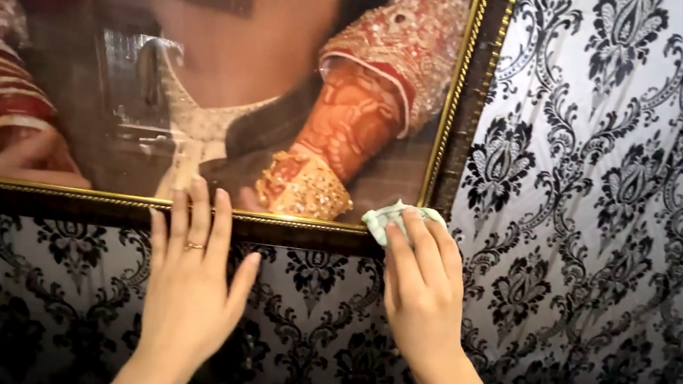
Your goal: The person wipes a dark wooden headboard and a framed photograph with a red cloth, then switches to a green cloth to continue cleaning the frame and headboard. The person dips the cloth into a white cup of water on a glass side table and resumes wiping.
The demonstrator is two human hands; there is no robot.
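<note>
A large framed picture [227, 83] with a dark and gold frame [454, 128] hangs on the wall. My left hand [189, 286] lies flat, fingers apart, on the wall and the frame's bottom edge; a ring is on one finger. My right hand [424, 286] presses a small pale green cloth [384, 217] against the frame's lower right corner. Most of the cloth is hidden under my fingers.
The wall [604, 198] is covered in white paper with a black damask pattern. The picture's glass reflects a blurred shape at the left middle.
</note>
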